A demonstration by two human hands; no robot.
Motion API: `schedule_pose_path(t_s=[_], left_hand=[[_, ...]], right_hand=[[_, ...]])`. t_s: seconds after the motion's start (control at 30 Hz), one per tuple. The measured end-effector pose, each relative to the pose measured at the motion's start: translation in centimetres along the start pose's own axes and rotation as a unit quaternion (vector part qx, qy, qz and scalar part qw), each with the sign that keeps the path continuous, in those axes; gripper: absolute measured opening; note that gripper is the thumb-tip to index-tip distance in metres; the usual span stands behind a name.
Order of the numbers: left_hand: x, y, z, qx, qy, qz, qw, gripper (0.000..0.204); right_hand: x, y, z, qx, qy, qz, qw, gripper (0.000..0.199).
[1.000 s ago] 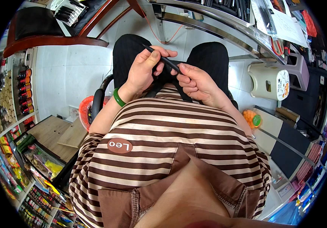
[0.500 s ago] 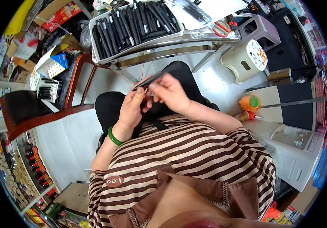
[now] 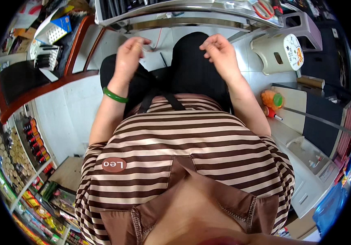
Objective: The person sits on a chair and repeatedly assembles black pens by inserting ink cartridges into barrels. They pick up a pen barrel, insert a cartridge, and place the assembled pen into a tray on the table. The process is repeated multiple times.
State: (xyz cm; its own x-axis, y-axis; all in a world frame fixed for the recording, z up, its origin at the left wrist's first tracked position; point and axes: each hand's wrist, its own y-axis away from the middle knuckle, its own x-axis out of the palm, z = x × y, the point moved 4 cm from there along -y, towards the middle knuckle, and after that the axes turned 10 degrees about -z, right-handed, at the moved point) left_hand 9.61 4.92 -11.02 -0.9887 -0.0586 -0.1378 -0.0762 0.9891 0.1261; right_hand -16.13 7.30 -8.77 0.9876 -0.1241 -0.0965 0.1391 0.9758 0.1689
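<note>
A thin black stick [image 3: 164,59], like a pen refill, is seen lying loose on the black-clad lap between the two hands, slightly nearer the left one and touched by neither. The left hand [image 3: 129,55] is held raised above the left knee, its fingers curled inward with the fingertips pinched together; whether anything small is gripped there cannot be told. A green bangle [image 3: 115,96] is worn on the left wrist. The right hand [image 3: 220,51] is held at the same height above the right knee, well apart from the left, its fingers likewise bent and bunched at the tips, with nothing clearly seen in them.

Near the viewer, a brown-and-cream striped shirt [image 3: 183,147] fills the lower part of the view, and two dark straps are seen running down from the lap.

Beyond the hands, at the far edge, a metal tray [image 3: 183,12] with a shiny rim is seen, with dark stick-like items packed in its left part. To the far right, a cream plastic stool [image 3: 275,51] is placed on the white tiled floor, and nearer on the right an orange and green object [image 3: 272,100] is seen beside a white cabinet. To the left, a dark wooden chair [image 3: 40,81] is seen, with a white basket on it, and shelves of small goods [image 3: 24,159] curve along the near left edge.
</note>
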Motion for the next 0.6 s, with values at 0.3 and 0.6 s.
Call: schedule_pose_path(t_s=[0.3, 0.6], left_hand=[[-11.0, 3.6, 5.4, -0.111, 0.017, -0.194, 0.975, 0.021], [-19.9, 7.9, 6.6, -0.098, -0.178, -0.284, 0.937, 0.016]], right_hand=[[2.1, -1.4, -2.4, 0.053, 0.059, 0.045, 0.996, 0.007], [7.1, -3.0, -5.7, 0.082, 0.205, 0.158, 0.962, 0.007]])
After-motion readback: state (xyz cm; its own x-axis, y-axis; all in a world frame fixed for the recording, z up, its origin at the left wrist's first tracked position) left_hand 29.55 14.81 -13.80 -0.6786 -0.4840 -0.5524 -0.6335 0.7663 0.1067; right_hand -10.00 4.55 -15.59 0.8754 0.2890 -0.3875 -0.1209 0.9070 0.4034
